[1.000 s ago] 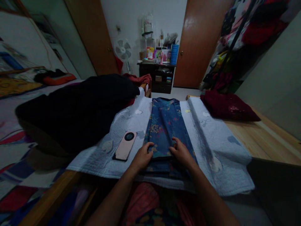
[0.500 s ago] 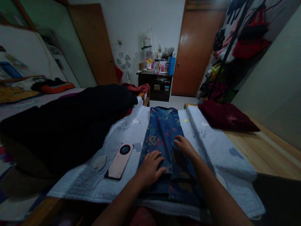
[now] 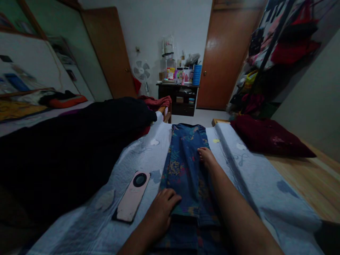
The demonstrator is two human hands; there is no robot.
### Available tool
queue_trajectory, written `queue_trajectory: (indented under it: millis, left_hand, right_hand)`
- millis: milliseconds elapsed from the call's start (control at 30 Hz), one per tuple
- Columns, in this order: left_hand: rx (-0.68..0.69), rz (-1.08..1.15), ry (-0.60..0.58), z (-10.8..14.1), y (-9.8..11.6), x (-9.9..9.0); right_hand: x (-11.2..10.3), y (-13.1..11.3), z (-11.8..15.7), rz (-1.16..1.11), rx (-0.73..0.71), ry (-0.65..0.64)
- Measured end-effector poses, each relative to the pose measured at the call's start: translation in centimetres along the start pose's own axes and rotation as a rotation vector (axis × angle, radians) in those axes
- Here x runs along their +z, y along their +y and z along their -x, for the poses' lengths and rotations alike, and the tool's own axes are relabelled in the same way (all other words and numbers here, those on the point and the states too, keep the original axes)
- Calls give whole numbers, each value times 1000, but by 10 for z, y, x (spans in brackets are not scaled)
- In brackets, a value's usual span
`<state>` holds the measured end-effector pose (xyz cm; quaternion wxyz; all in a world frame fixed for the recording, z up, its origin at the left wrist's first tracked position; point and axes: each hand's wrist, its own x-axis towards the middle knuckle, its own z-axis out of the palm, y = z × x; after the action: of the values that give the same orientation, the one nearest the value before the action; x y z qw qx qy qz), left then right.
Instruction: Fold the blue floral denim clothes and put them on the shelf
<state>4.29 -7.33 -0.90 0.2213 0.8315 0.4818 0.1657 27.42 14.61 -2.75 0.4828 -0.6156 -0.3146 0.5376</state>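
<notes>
A blue flowered garment (image 3: pixel 183 141) lay lengthwise on a pale sheet (image 3: pixel 148 156), in front of the person, its near end doubled into layers. The left hand (image 3: pixel 163 207) rested palm down on the garment's left edge near that end, its grip loose and wide, the thumb apart from the fingers. The right hand (image 3: pixel 207 158) was farther up, at the right edge, fingers curled; whether its grip pinched any fabric could not be told. A pink phone (image 3: pixel 131 200) lay left of the garment, near a black cloth (image 3: pixel 79 141). To the right, a maroon cushion (image 3: pixel 268 136) sat on a wooden surface (image 3: pixel 289 166).
</notes>
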Motion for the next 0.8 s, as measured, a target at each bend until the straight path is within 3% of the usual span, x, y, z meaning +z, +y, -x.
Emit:
queue_trajectory:
  millis: [233,400,467,567,700,800]
  left_hand:
    - [65,-74,236,3,-2,7]
    - [115,-123,335,6,-1,5]
    - [85,-135,280,7,-2,4]
    - [7,-95,91,7,-2,-4]
    - [-35,67,-151,5,-2,-31]
    - [-11,193,-219,-13,-4,-57]
  right_hand:
    - [9,0,1,-129,143,-12]
    - [11,-6,4,-191,94,43]
    - [10,-8,6,-201,66,70]
    - [8,-7,8,-189,34,95]
    - [4,0,8,-135,-4,104]
    - [1,7,7,-78,-43,97]
